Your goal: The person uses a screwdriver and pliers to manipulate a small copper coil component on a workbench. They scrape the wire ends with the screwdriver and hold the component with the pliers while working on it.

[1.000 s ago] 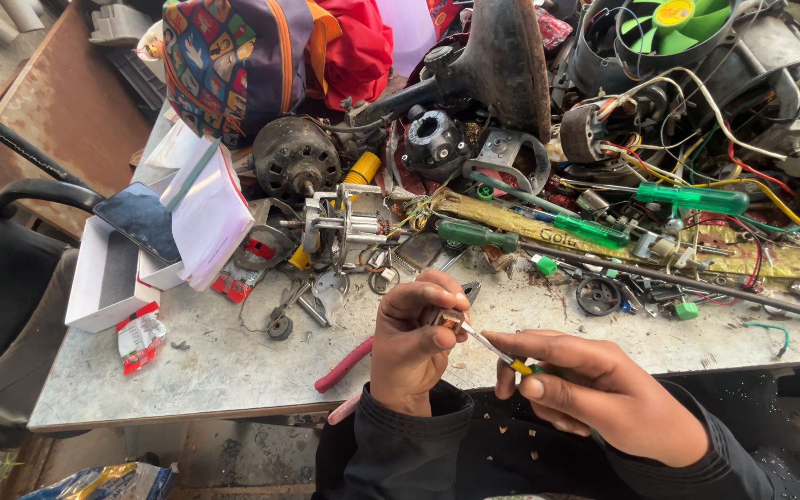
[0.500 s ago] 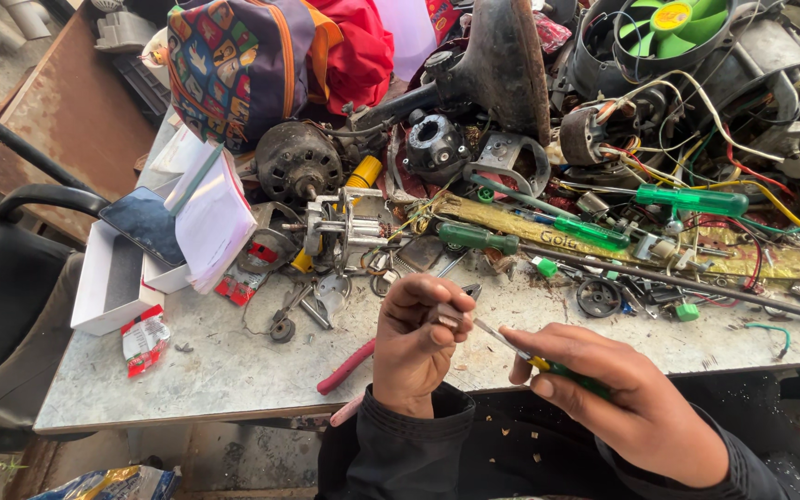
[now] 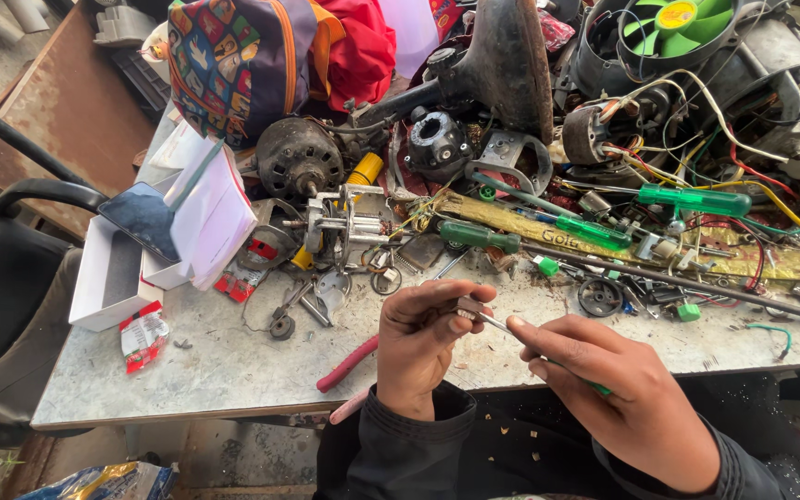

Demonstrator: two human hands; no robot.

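Grey speckled workbench (image 3: 233, 361), scuffed, edge at lower frame. Left hand (image 3: 423, 347), lower centre, curled nearly closed, fingertips pinching a small metal part (image 3: 468, 308). Right hand (image 3: 618, 393), lower right, fingers wrapped tight around a thin screwdriver (image 3: 502, 325); steel shaft runs lower right to upper left, tip at the part, green handle mostly hidden. Red-handled pliers (image 3: 349, 363) just left. Farther up: green screwdrivers (image 3: 694, 199), round dark motor (image 3: 298, 157), tangled wires.

Beside the grey table (image 3: 206, 361)'s red-handled pliers (image 3: 349, 363) lay green-handled screwdrivers (image 3: 479, 236); behind them, a multicoloured patterned bag (image 3: 238, 60).
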